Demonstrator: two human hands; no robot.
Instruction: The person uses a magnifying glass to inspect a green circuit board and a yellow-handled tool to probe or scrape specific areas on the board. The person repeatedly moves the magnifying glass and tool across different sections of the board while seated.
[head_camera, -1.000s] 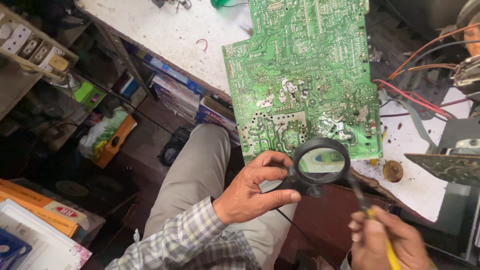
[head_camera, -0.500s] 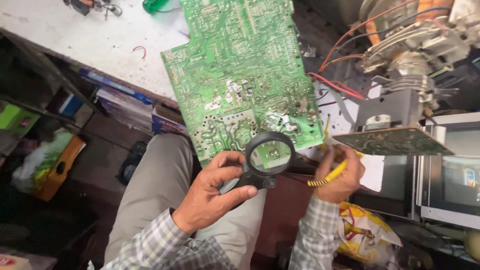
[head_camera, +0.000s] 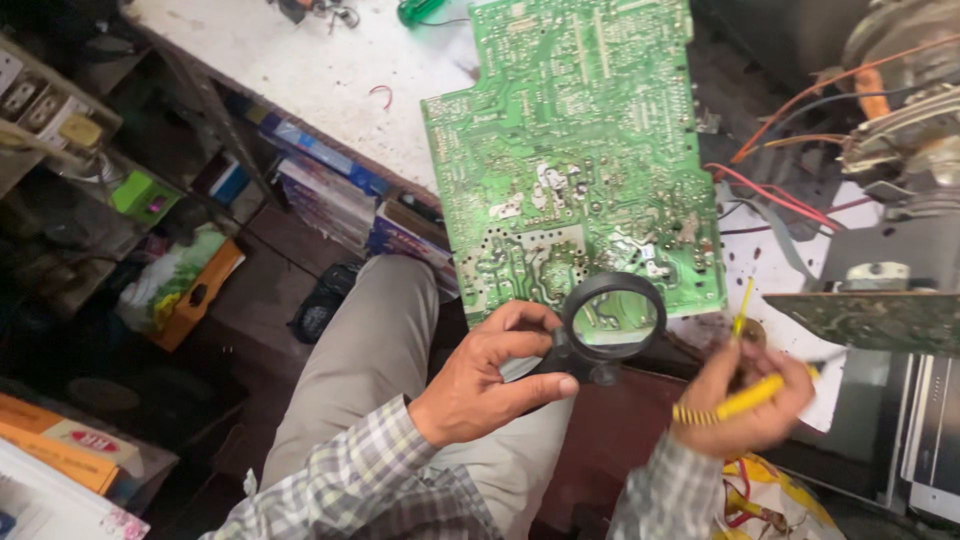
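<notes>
Two hands at work: our left hand (head_camera: 480, 385) grips a magnifier (head_camera: 612, 318) over the green board (head_camera: 570, 150); our right hand (head_camera: 742, 398) clasps a yellow tool (head_camera: 745, 400).

The circuit board (head_camera: 575, 160) is glossy green with shiny metal solder, the magnifier (head_camera: 612, 318) has black plastic around clear glass, and the worktop (head_camera: 300, 60) is matt, scuffed white.

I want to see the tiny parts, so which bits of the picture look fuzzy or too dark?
Head view: the right hand with its yellow tool is smeared by motion; the board is evenly lit and fairly sharp; the lens shows a blurry green patch; the shelves at left sit in deep shadow.
</notes>
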